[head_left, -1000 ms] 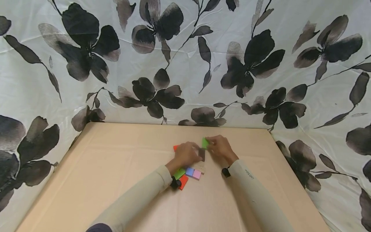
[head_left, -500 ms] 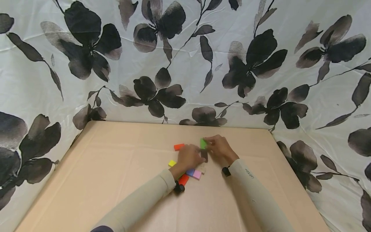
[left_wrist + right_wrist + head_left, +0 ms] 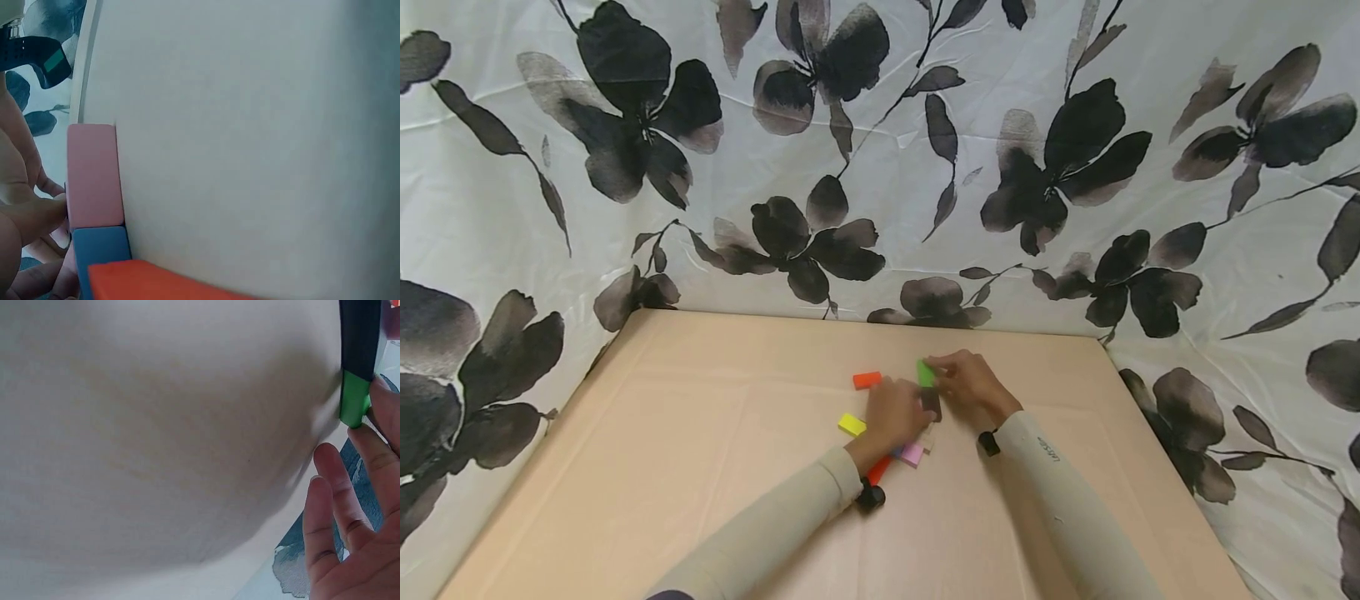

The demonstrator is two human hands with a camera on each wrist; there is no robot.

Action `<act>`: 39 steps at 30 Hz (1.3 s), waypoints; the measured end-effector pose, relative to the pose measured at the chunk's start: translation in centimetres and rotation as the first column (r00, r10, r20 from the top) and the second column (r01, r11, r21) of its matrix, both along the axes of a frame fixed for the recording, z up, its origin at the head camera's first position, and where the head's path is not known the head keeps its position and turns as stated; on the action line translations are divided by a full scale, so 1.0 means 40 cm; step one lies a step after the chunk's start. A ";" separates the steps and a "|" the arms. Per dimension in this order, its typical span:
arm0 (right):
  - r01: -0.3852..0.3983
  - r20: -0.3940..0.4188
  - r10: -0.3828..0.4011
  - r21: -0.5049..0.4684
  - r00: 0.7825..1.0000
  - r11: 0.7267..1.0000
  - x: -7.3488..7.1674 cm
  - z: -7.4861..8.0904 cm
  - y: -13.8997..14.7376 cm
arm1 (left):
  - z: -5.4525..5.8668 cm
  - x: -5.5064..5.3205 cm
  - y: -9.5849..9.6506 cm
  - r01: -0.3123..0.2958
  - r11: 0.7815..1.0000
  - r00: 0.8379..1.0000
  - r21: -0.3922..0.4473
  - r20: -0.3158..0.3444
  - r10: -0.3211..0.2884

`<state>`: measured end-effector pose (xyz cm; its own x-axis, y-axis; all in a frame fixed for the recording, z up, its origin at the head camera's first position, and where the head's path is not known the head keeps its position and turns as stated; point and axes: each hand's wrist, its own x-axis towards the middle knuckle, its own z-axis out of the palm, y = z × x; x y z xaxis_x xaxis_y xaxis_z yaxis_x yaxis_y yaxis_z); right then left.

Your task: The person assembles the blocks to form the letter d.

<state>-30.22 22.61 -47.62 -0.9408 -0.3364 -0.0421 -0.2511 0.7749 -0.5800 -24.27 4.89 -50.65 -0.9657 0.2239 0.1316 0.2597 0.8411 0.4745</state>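
Observation:
Near the far middle of the table, my right hand [image 3: 972,385] pinches a small green block [image 3: 926,373] between thumb and forefinger; its other fingers are spread in the right wrist view. The green block's near end meets a dark brown block [image 3: 930,403]. My left hand [image 3: 895,411] curls at the left side of that dark block, its fingertips right at the block's edge. Behind a pink block [image 3: 95,176] in the left wrist view, its fingers are partly hidden. A blue block [image 3: 101,250] and a red block [image 3: 144,281] continue from the pink one.
To the left of my left hand lie an orange-red block [image 3: 867,380] and a yellow block [image 3: 852,424]. A light wooden block [image 3: 928,441] sits below the dark one. Flowered cloth [image 3: 760,150] hangs behind the table's far edge [image 3: 760,315].
My left hand has shifted right toward the dark block, uncovering the orange-red and yellow blocks. The green block, in my right hand, has moved slightly left and toward me against the dark block.

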 end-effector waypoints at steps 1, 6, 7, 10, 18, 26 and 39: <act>0.001 0.000 -0.001 0.000 1.000 1.000 0.000 0.001 0.000 | 0.002 0.001 0.000 0.000 1.000 1.000 0.004 -0.005 0.000; 0.003 -0.009 -0.003 0.011 1.000 1.000 -0.004 -0.001 0.002 | 0.016 0.006 -0.006 0.013 0.999 1.000 0.050 0.015 -0.014; 0.005 -0.009 -0.005 0.013 1.000 1.000 -0.004 -0.002 0.002 | 0.019 0.007 -0.007 0.017 0.998 1.000 0.058 0.022 -0.018; 0.014 0.000 -0.014 0.011 1.000 1.000 -0.003 -0.003 0.003 | 0.025 0.008 -0.011 0.024 0.997 0.999 0.076 0.040 -0.027; 0.041 0.011 -0.041 0.004 0.999 0.999 0.001 0.002 0.001 | 0.023 0.005 -0.008 0.031 0.997 0.999 0.075 0.038 -0.034; -0.003 -0.002 0.003 -0.027 1.000 1.000 0.019 0.005 0.015 | 0.027 0.008 -0.013 0.044 0.997 0.999 0.057 0.021 -0.046; -0.183 -0.042 0.182 -0.031 0.982 0.983 0.081 -0.002 0.051 | 0.047 0.033 -0.086 0.185 0.979 0.982 -0.085 -0.012 -0.187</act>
<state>-26.96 24.65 -47.71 -0.8642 -0.5032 0.0075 -0.4091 0.6939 -0.5926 -22.94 1.46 -48.75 -0.9034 0.4105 0.1236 0.4241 0.8134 0.3981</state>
